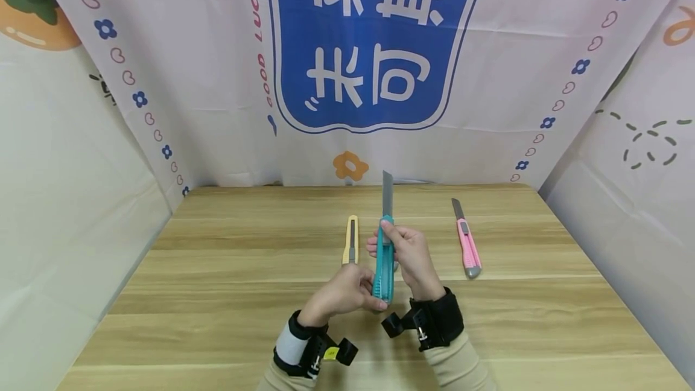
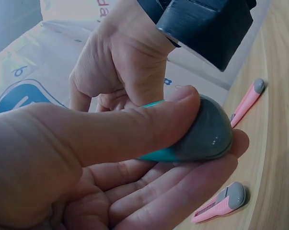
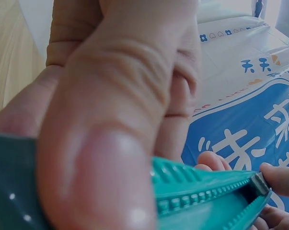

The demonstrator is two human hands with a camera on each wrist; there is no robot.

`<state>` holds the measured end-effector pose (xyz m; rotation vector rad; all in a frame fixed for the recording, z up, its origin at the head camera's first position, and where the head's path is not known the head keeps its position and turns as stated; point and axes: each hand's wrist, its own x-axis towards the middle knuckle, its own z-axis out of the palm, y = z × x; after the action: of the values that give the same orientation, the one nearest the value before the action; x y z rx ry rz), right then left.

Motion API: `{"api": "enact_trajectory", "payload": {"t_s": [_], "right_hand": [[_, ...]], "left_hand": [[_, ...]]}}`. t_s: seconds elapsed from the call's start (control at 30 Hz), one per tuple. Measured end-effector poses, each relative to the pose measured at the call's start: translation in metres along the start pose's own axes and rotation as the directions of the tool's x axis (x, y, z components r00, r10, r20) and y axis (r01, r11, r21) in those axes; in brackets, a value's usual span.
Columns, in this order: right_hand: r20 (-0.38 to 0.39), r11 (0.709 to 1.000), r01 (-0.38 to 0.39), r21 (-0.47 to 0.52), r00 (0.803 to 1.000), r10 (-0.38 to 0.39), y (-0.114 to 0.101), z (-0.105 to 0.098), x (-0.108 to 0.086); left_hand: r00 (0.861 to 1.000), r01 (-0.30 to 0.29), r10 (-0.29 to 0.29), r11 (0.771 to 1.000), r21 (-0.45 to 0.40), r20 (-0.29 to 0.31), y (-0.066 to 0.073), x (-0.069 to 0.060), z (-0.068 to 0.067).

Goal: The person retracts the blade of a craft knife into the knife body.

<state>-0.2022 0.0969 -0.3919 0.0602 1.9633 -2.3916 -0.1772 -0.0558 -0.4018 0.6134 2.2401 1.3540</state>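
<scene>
Upright in the head view stands a teal utility knife (image 1: 383,276), its long grey blade (image 1: 387,195) extended upward. My left hand (image 1: 344,289) pinches its lower end; the left wrist view shows that thumb on the grey end cap (image 2: 210,132). Higher on the knife, my right hand (image 1: 415,258) grips the body with the thumb at the slider. The right wrist view shows the ridged teal track (image 3: 197,196) and the metal slider (image 3: 260,184), with fingertips around it.
A yellow cutter (image 1: 353,240) lies left of the knife, partly behind my left hand. To the right lies a pink cutter (image 1: 469,249) with its blade out. Another pink cutter (image 2: 221,206) shows in the left wrist view. A printed cloth (image 1: 217,65) hangs behind the wooden table (image 1: 217,294).
</scene>
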Motion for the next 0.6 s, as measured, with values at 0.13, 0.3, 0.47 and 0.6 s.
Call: {"api": "enact_trajectory", "payload": {"t_s": [0.13,0.3,0.47,0.6], "right_hand": [[-0.005,1.000,-0.014,-0.021,1.000,0.013,0.0006,0.0025,0.0007],[-0.020,1.000,-0.024,-0.018,1.000,0.024,0.0002,0.0046,0.0005],[-0.026,0.998,-0.058,0.001,0.998,0.058,0.0010,0.0047,0.0009],[-0.028,0.998,-0.060,0.004,0.998,0.061,0.0021,0.0047,0.0009]], "left_hand": [[1.000,0.017,-0.017,1.000,-0.017,0.002,-0.0004,-0.0003,-0.0007],[0.999,0.041,-0.041,0.999,-0.027,-0.001,0.0010,-0.0008,-0.0018],[0.999,0.042,-0.042,0.999,-0.034,-0.005,0.0021,-0.0011,-0.0026],[0.999,0.040,-0.040,0.999,-0.036,-0.002,0.0021,-0.0008,-0.0030]]}}
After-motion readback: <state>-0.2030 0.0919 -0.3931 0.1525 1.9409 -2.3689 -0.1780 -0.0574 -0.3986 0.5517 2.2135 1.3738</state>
